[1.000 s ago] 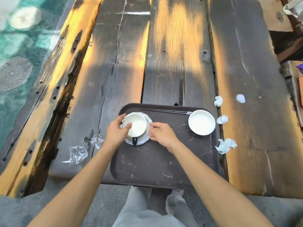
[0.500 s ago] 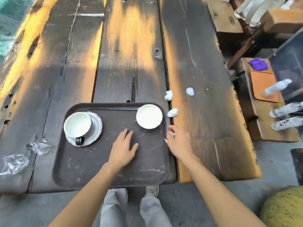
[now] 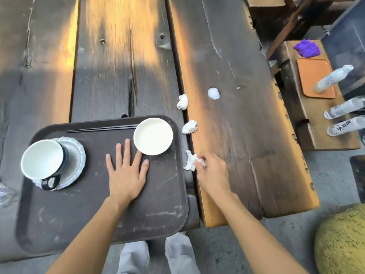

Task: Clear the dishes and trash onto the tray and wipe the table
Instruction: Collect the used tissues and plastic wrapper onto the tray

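Clear plastic wrapper (image 3: 5, 192): left on the dark wooden bench (image 3: 237, 135), off the tray's left rim.
White cup (image 3: 42, 159) on patterned saucer (image 3: 76, 157): released a second ago, parked on the dark brown plastic tray (image 3: 79, 214).
Left hand (image 3: 126, 175): shifted mid-tray, flat, fingers spread, holding nothing.
Right hand (image 3: 212, 171): reached over, pinched the crumpled white tissue (image 3: 190, 161) by the right rim.
Three other tissue wads (image 3: 189, 126): untouched farther out; trash collection likely just begun.
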The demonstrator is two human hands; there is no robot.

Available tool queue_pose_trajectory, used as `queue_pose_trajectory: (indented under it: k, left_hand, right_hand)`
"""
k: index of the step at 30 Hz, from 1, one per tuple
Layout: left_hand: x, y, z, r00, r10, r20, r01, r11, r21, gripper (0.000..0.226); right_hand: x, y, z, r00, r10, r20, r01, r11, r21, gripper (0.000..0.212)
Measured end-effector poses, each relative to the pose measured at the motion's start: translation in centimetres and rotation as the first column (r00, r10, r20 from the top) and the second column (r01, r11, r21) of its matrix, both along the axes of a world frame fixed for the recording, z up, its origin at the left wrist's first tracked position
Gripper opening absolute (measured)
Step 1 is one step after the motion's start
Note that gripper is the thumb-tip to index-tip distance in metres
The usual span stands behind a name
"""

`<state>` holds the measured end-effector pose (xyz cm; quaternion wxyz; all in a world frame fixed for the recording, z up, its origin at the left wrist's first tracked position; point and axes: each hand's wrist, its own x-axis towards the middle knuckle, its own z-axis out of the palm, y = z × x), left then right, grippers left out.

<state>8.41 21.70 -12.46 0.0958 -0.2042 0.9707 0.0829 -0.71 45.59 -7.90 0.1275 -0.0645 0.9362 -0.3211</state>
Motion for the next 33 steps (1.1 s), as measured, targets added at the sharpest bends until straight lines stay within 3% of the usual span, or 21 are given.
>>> queue_pose_trajectory:
  k: [5,8,13,23,27,30,33]
  left_hand:
    - [0.3,0.2,-0.4,0.999,-0.019,-0.040,0.017,0.998,-0.068,0.057]
    - [0.4,0.0,-0.6,0.997,-0.024,-0.071,0.019,0.997,-0.073,0.056]
    - [0.3,-0.2,-0.7,0.997,-0.019,-0.073,0.013,0.997,-0.073,0.057]
    - [0.4,-0.3,-0.9,0.996,-0.016,-0.083,0.009,0.996,-0.084,0.058]
    - [0.4,-0.2,-1.0,0.995,-0.015,-0.101,0.007,0.997,-0.080,0.058]
    - [0.4,-0.2,-1.0,0.994,-0.009,-0.107,0.001,0.997,-0.079,0.058]
    - [0.3,-0.1,-1.0,0.994,-0.008,-0.106,0.000,0.997,-0.073,0.058]
  right_hand:
    - [-5.3,-2.1,0.8,0.974,-0.093,-0.207,0.068,0.990,-0.126,0.027]
    - [-8.3,-4.3,-0.8,0.961,-0.049,-0.273,0.013,0.991,-0.131,0.028]
    - [-8.1,-5.1,-3.8,0.940,0.188,-0.284,-0.171,0.982,0.084,0.035]
    - [-14.2,-7.1,-0.5,0.945,0.074,-0.319,-0.087,0.996,-0.028,0.034]
    - [-16.7,-9.9,-1.7,0.893,0.277,-0.355,-0.269,0.960,0.072,0.033]
    - [-17.0,-10.0,-2.8,0.900,0.382,-0.211,-0.339,0.916,0.213,0.046]
    - [-16.8,-9.4,-2.8,0.887,0.374,-0.272,-0.343,0.926,0.157,0.038]
